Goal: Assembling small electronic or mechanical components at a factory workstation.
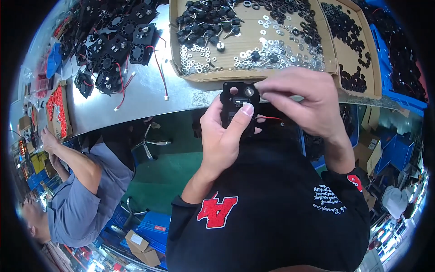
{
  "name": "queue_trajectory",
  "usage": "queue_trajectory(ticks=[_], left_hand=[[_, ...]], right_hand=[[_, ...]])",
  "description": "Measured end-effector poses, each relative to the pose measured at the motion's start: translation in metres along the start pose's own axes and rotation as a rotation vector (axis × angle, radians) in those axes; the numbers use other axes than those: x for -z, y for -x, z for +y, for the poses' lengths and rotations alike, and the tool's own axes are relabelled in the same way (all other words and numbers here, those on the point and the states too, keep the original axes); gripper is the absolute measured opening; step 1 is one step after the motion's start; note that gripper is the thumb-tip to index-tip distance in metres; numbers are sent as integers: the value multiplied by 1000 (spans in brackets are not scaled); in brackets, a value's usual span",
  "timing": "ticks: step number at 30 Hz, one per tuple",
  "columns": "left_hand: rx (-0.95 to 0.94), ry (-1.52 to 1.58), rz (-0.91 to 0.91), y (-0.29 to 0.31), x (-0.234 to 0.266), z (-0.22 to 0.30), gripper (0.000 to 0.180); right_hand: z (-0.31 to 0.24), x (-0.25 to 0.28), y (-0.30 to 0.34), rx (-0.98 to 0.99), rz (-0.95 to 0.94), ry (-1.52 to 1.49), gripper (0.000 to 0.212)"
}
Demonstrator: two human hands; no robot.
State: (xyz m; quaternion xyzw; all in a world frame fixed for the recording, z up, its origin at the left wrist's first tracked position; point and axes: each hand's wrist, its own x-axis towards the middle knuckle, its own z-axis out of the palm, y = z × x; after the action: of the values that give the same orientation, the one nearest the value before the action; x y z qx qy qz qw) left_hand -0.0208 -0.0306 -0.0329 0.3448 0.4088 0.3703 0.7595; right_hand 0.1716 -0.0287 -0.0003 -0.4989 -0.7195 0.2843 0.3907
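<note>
From the shirt (272, 204), the black plate (241, 94) points lengthwise away.

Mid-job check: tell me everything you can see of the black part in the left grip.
The black part looks like a flat plastic plate with rounded corners, face up, below the cardboard tray in view. Its top end has a round hole beside a silver round piece. The left grip holds it, thumb across its face; whether the right grip touches it is unclear.
</note>
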Motion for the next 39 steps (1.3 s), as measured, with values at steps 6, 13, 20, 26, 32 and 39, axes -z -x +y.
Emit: queue_trajectory(ticks=[6, 13, 20, 26, 32, 39], left_hand=[[1, -23, 9, 0, -10, -4, 41], [-19, -105, 46, -2, -15, -8, 38], [-355, -498, 164, -10, -11, -23, 38], [-526, -758, 207, -14, -9, -23, 40], [-523, -776, 196, -15, -10, -20, 40], [-688, -865, 227, -16, -14, -21, 42]], right_hand=[[7, -10, 9, 79, 80, -26, 22], [15, -13, 14, 237, 129, 216, 27], [17, -16, 15, 412, 174, 546, 28], [19, -30, 21, 310, 203, 582, 29], [23, -36, 23, 309, 291, 535, 30], [17, -40, 23, 252, 335, 526, 25]])
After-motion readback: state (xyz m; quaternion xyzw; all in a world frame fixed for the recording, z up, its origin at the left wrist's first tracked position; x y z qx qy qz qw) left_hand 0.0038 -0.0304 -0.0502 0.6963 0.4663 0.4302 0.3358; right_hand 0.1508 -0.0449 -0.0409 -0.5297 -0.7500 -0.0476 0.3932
